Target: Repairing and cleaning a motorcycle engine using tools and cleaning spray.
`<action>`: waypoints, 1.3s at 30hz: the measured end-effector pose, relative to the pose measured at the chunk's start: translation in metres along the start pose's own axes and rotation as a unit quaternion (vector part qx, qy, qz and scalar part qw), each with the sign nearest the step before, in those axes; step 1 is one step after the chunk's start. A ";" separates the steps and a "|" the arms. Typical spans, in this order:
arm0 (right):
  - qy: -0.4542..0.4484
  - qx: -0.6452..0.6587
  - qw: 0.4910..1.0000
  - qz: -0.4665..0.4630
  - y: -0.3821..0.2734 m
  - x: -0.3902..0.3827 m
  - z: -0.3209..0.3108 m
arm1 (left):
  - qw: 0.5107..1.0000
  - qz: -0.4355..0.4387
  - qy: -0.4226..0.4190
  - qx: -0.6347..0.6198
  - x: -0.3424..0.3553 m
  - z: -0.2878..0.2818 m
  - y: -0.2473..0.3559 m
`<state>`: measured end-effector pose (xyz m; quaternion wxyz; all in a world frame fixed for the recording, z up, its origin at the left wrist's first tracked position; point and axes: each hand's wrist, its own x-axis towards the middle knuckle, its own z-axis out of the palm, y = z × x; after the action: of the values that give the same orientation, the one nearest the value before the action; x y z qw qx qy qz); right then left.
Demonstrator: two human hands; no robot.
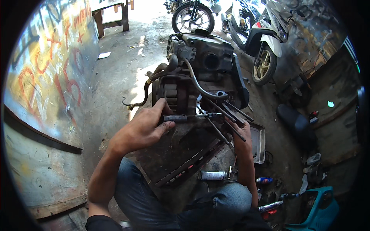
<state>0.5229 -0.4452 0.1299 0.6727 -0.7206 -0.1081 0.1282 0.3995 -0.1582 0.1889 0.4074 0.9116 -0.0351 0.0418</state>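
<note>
In front of me stands a dark, greasy engine assembly (210, 46) with bent hoses and a grey pipe (195, 79). My left hand (144, 125) is wrapped round the dark handle of a screwdriver-like tool (175, 118). Its shaft lies level, pointing right, with a shiny metal end near several thin dark metal bars (227, 111). At those bars, on the right side of the assembly, my right hand (241, 133) is closed round the lower bar end; its fingers are partly hidden. The exact contact of the tool's end cannot be made out.
A metal tray (258, 143) lies right of my right forearm. Spray cans (212, 175) and small tools lie on the floor near my knees. A teal plastic stool (318, 210) is at the lower right, a black seat (295, 125) at the right. Parked motorcycles (266, 42) stand behind.
</note>
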 end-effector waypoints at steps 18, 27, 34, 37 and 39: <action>-0.007 0.203 0.975 0.088 -0.005 0.010 0.016 | 0.994 0.037 0.060 -0.084 0.026 0.039 -0.004; 0.007 0.263 0.954 0.144 -0.003 0.007 0.014 | 0.988 0.052 0.060 -0.135 0.045 0.052 0.005; 0.000 0.239 0.963 0.129 -0.003 0.006 0.016 | 0.989 0.059 0.058 -0.120 0.042 0.052 0.004; -0.004 0.260 0.954 0.147 -0.002 0.006 0.014 | 0.988 0.070 0.070 -0.122 0.046 0.058 -0.003; -0.008 0.265 0.952 0.155 0.002 0.008 0.012 | 0.987 0.056 0.061 -0.138 0.047 0.059 -0.011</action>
<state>0.5262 -0.4316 0.1273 0.8102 -0.5237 0.0376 0.2607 0.4505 -0.1966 0.1469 0.5276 0.8390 -0.0667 0.1151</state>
